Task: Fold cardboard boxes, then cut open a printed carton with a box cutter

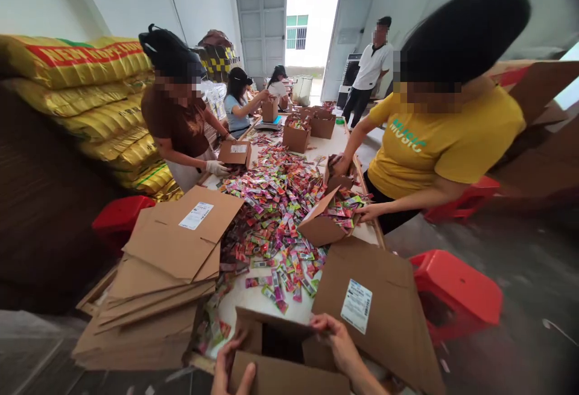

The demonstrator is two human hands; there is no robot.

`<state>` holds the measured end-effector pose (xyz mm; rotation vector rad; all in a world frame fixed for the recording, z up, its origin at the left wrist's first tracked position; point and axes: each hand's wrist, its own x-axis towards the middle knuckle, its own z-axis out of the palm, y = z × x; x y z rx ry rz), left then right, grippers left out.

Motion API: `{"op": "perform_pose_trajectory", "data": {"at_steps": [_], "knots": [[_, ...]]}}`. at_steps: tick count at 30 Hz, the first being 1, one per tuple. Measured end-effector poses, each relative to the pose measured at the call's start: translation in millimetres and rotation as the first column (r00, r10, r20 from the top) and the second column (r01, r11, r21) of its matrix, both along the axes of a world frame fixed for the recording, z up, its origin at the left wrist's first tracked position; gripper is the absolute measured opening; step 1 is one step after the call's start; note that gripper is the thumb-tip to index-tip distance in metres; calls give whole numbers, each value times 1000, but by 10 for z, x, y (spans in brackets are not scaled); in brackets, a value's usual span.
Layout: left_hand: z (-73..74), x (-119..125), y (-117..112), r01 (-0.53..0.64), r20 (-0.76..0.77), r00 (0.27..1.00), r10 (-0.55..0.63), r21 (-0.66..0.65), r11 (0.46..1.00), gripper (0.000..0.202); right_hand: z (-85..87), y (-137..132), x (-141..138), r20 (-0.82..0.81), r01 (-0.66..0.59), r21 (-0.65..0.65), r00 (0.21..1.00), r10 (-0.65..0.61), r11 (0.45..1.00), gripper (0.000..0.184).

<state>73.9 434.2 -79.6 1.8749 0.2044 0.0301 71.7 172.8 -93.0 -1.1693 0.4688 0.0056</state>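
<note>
A brown cardboard box (289,377) stands at the near end of the table, its top open and its inside dark. My left hand (230,366) grips the box's left side, thumb on the near flap and fingers behind. At the far right corner, my right hand (335,342) pinches the edge of a flap between thumb and fingers. Just beyond the box lies a heap of small colourful sachets (280,202) on the white tabletop (235,304). Flattened cartons (158,250) are stacked at the left, and another labelled flat carton (384,304) lies at the right.
A co-worker in yellow (447,123) handles sachets in an open box (323,226). Across the table, a person in brown (176,111) holds a carton (235,154). Filled boxes (297,135) stand farther back. Red stools (456,286) flank the table; yellow sacks (99,105) are piled left.
</note>
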Motion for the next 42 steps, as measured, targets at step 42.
{"op": "perform_pose_trajectory", "data": {"at_steps": [42], "knots": [[383, 855, -591, 732, -392, 584, -711, 632, 253, 84, -375, 709, 660, 178, -25, -913, 873, 453, 408, 50]]}}
